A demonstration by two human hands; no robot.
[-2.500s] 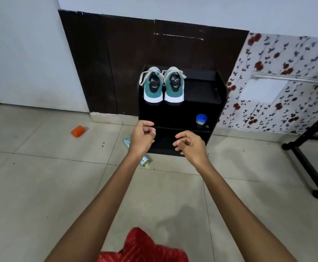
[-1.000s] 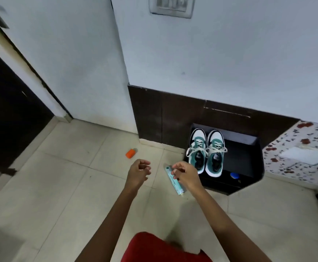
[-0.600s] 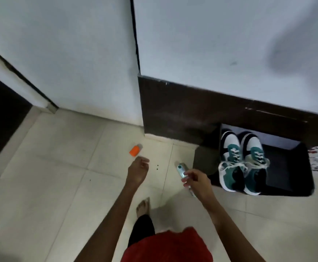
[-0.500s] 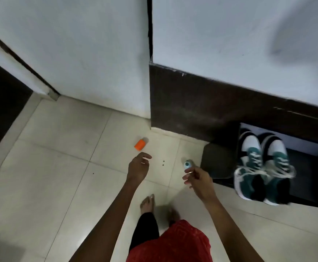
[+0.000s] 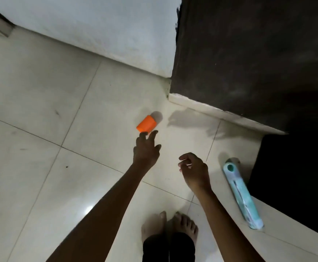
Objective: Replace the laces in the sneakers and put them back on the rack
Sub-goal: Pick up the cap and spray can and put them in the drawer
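Note:
The sneakers are out of view; only the dark side of the shoe rack (image 5: 296,176) shows at the right edge. My left hand (image 5: 146,148) stretches forward over the floor tiles, its fingers spread just short of a small orange cylinder (image 5: 146,125); I cannot tell whether the fingertips touch it. My right hand (image 5: 194,169) hovers lower and to the right, with its fingers loosely curled and nothing in them.
A pale teal tube (image 5: 241,193) lies on the floor beside the rack, right of my right hand. My bare feet (image 5: 169,225) stand below my hands. A white wall and a dark wall panel (image 5: 249,53) meet at a corner ahead.
The view has dropped to the floor and the sneakers have left the frame. My left hand has reached forward to the orange cylinder. My right hand has moved left, away from the teal tube.

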